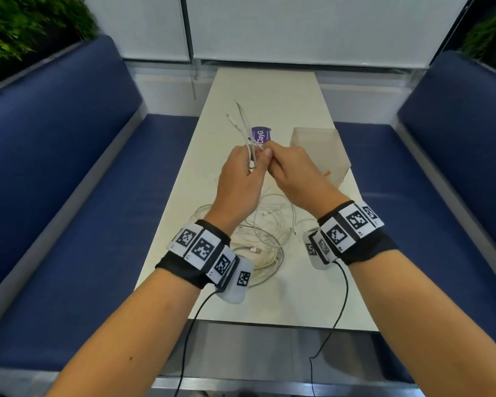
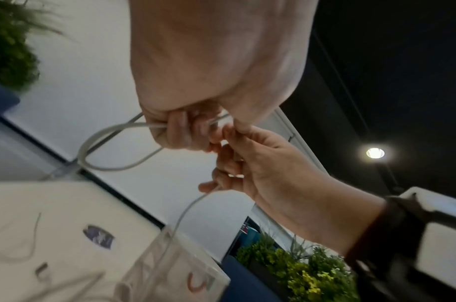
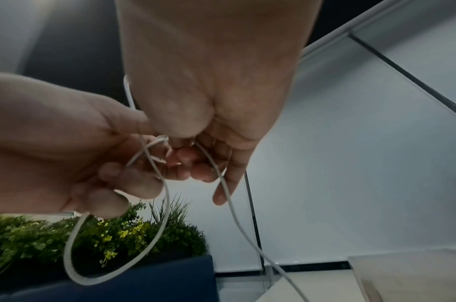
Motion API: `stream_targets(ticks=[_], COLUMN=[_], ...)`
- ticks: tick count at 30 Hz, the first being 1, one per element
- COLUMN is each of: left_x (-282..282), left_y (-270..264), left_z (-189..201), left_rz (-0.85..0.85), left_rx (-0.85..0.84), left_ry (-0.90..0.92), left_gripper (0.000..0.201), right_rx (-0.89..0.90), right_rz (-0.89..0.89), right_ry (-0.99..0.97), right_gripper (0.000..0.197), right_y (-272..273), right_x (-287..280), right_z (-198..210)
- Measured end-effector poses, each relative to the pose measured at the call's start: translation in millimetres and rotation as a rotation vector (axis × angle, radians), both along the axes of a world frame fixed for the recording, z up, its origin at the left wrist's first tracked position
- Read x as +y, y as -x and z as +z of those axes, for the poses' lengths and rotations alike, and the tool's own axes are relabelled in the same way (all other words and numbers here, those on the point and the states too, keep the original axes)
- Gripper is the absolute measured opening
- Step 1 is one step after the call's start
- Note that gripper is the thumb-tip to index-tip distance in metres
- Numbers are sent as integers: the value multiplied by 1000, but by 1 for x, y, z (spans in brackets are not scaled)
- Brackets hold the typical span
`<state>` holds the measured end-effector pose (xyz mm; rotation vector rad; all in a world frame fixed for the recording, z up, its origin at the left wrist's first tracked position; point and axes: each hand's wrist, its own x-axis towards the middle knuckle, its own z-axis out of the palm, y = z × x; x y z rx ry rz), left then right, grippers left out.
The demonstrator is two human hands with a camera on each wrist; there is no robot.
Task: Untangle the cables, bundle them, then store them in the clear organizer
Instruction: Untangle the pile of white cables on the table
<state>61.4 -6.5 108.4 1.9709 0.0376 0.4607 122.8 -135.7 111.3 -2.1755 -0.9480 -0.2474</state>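
Both hands are raised over the white table point(image 1: 269, 87), close together. My left hand point(image 1: 251, 160) grips a white cable point(image 1: 242, 124) folded into loops; its ends stick up beyond the fingers. In the left wrist view the left hand point(image 2: 180, 130) is curled round the cable loop point(image 2: 105, 143). My right hand point(image 1: 272, 156) pinches a strand of the same cable right beside the left thumb. That strand point(image 2: 185, 212) hangs down from the right hand point(image 2: 221, 155). The right wrist view shows the right hand point(image 3: 195, 161), the left hand point(image 3: 113, 175) and the cable loop point(image 3: 74, 245).
A tangle of several white cables point(image 1: 267, 233) lies on the table below my wrists. The clear organizer point(image 1: 318, 150) stands at the right, with something small and red point(image 1: 327, 173) in it. A purple packet point(image 1: 260, 136) lies behind my hands. Blue benches point(image 1: 69, 196) flank the table.
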Motion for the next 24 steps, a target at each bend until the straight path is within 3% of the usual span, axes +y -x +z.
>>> stream_targets(ticks=[4, 7, 12, 17, 20, 24], left_x=[-4, -1, 25, 54, 65, 69], left_y=[-1, 2, 15, 26, 32, 39], left_z=[-4, 5, 43, 69, 77, 82], left_rz=[18, 37, 87, 141, 130, 114], left_rx=[-58, -121, -280, -415, -358, -329], left_ry=[210, 285, 410, 335, 290, 74], left_gripper=[20, 20, 24, 23, 23, 24], right_rx=[18, 6, 97, 165, 225, 125], right_rz=[52, 41, -7, -90, -134, -207], right_ry=[-6, 5, 133, 213, 246, 206], right_gripper=[31, 20, 19, 18, 19, 20], right_y=[7, 9, 4, -1, 5, 15], right_x=[3, 2, -25, -49, -57, -65], right_z=[-5, -9, -33, -56, -61, -57])
